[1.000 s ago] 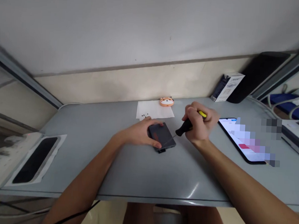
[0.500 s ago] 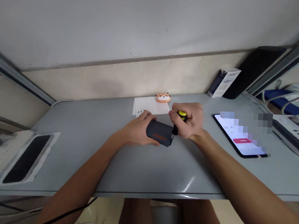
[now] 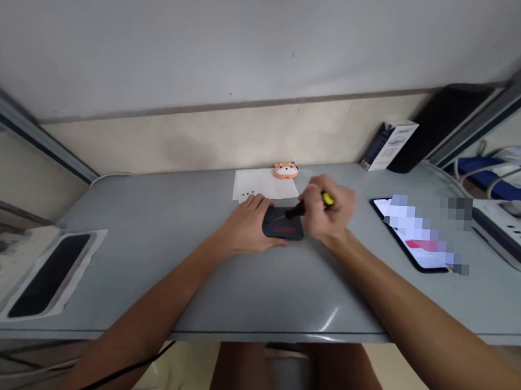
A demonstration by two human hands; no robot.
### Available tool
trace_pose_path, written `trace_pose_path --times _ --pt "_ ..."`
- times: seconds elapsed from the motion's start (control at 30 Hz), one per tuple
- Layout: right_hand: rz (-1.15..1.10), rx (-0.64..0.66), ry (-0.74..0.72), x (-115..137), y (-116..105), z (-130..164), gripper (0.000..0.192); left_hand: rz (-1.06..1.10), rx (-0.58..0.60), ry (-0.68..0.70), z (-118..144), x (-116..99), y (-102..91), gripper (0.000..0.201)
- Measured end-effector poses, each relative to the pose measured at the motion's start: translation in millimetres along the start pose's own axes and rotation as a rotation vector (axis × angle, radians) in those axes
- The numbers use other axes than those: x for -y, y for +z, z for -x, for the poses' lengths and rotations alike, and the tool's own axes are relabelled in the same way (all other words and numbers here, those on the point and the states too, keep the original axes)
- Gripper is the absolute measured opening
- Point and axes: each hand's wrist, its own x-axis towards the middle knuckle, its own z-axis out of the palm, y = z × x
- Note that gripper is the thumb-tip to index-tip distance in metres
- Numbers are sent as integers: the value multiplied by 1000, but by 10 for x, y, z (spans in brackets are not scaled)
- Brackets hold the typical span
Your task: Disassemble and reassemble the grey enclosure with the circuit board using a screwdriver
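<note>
Since half a second ago, our right hand has tilted the screwdriver so its tip points down-left onto the dark device, now lying flat on the grey surface. Fingers wrap the handle; our left hand grips the device's left edge. Motion blur hides the tip.

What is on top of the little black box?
The left hand rests on the black box's left side, and the screwdriver in the right hand points onto it. The box's left part is covered.
</note>
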Motion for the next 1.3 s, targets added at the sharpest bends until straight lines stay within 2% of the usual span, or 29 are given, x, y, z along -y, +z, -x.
trace_pose_path --times 0.1,0.17,0.27,0.33,0.57,0.73,1.0,1.3 --pt "-28 174 -13 71 88 83 34 73 71 49 12 52 -43 75" --pt "-35 221 -10 66 94 87 33 107 101 71 19 87 -60 85" --pt "-16 184 84 10 41 20 32 126 128 60 28 108 -77 101" --pt "12 150 155 -34 -9 -49 31 124 137 53 31 104 -87 104" --pt "61 136 242 -155 -114 -211 31 86 130 88 24 103 -96 93" --pt "87 97 295 -254 -173 -276 28 132 128 61 48 110 -100 80" --pt "102 23 254 -266 -167 -247 29 90 143 97 35 83 -140 63" --pt "98 87 186 -274 -95 -145 34 56 124 128 52 106 -174 45"
